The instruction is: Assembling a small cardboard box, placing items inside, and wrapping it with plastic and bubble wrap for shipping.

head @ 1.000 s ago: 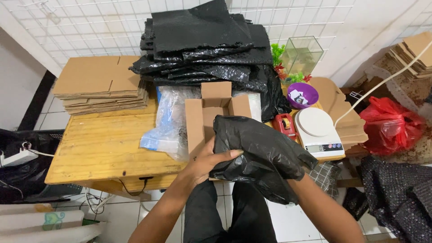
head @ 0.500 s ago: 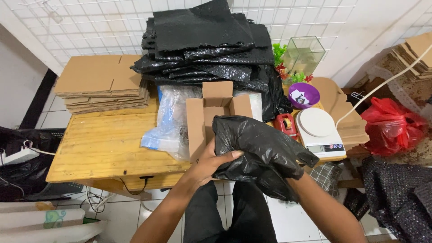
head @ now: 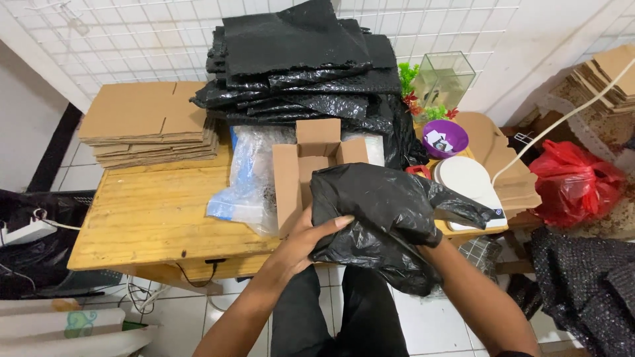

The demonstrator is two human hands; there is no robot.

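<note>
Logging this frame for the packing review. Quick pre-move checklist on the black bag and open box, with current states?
1. Left hand grips the black plastic bag: ok.
2. Right hand on the bag: cannot tell, the plastic hides it.
3. Small cardboard box open, flaps up: ok.
4. Box interior empty: cannot tell, the bag hides part of it.
5. Bag apart from the white scale: not ok, a corner overlaps it.
6. Bag opened out: not ok, crumpled.

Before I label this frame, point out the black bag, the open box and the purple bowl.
black bag [head: 387,205], head view, crumpled middle.
open box [head: 311,165], head view, inner back wall.
purple bowl [head: 456,137], head view, right rim.
</note>
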